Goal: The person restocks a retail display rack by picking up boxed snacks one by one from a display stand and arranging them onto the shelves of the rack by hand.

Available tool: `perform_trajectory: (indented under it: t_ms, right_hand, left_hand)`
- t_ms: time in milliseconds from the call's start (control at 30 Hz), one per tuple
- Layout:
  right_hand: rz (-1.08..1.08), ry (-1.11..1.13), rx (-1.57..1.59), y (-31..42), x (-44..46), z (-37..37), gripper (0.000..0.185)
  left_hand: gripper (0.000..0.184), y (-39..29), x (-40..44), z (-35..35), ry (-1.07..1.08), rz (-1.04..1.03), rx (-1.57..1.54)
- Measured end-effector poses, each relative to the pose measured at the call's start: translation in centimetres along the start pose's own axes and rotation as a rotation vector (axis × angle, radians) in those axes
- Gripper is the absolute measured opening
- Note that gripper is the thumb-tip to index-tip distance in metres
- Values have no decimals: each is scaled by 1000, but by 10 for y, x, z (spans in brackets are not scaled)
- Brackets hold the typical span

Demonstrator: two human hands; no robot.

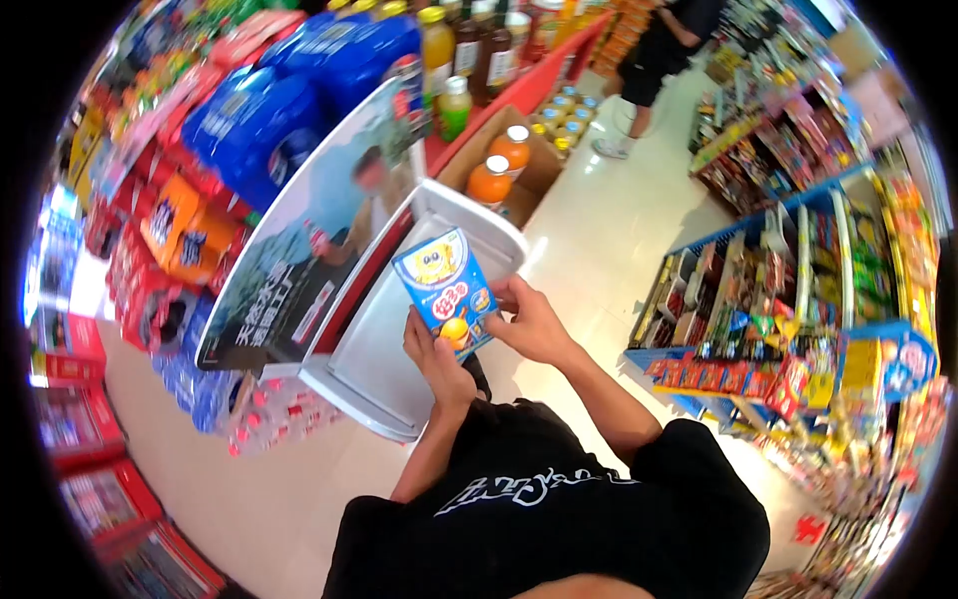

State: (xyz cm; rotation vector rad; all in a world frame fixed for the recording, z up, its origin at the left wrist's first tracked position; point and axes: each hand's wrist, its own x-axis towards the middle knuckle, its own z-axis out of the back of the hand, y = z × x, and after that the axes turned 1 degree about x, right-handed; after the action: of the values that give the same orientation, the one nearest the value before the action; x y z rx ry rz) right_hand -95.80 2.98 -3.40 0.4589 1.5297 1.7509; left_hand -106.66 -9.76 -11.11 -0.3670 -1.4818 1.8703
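Note:
A small blue box (445,293) with a yellow cartoon face and red and white lettering is held between my two hands, above a white and grey counter top (377,364). My left hand (437,361) grips its lower left edge, thumb on the front. On the right edge, my right hand (523,317) pinches the box near its lower corner. The fingers behind the box are hidden.
An advertising board (309,240) stands along the counter's left side. Behind it are stacked drinks and blue packs (244,125). Orange bottles (490,181) sit in a carton beyond the counter. Snack shelves (763,290) stand at right; another person (654,60) stands in the aisle.

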Motion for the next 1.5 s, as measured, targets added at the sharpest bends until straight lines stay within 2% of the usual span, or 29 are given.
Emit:
perform_trajectory:
  t_ms: [167,300,433,533,700,867,1000,1133,1267,1333,1400,1500]
  right_hand:
    - [10,-136,111,0,-92,32,43]
    - [9,-299,218,-21,-191,48,45]
    - [59,-531,338,-50,-304,41,47]
    - [54,-739,407,-77,-388,27,48]
    - [-65,-1035,526,-92,-511,10,51]
    - [31,-1207,521,-147,-563,18,53]
    - [-279,-1296,309,-142,-595,56,52]
    - [-190,-1446,53,-184,-627,104,57]
    - [-496,-1535,-78,-190,-671,173,49]
    - [-543,-1581,-134,-199,-688,214,44]
    - [-623,-1585,-187,-197,-706,256,43]
    - [-604,-1650,-226,-200,-724,308,41]
  left_hand:
    - [67,-42,-41,-2,82,-300,13]
    - [68,-68,-98,-5,258,-516,18]
    - [68,-88,-168,-5,528,-664,0]
    - [67,-100,-222,-15,772,-690,-120]
    - [70,-134,-306,-32,1102,-791,-130]
    - [72,-160,-356,-61,1223,-869,-169]
    - [77,-172,-389,-111,1294,-885,-208]
    - [81,-181,-436,-191,1405,-864,-298]
    - [82,-230,-485,-270,1506,-888,-280]
    - [83,-256,-507,-313,1504,-974,-308]
    - [84,-271,-531,-349,1497,-976,-334]
    - [86,-301,-553,-398,1484,-1027,-344]
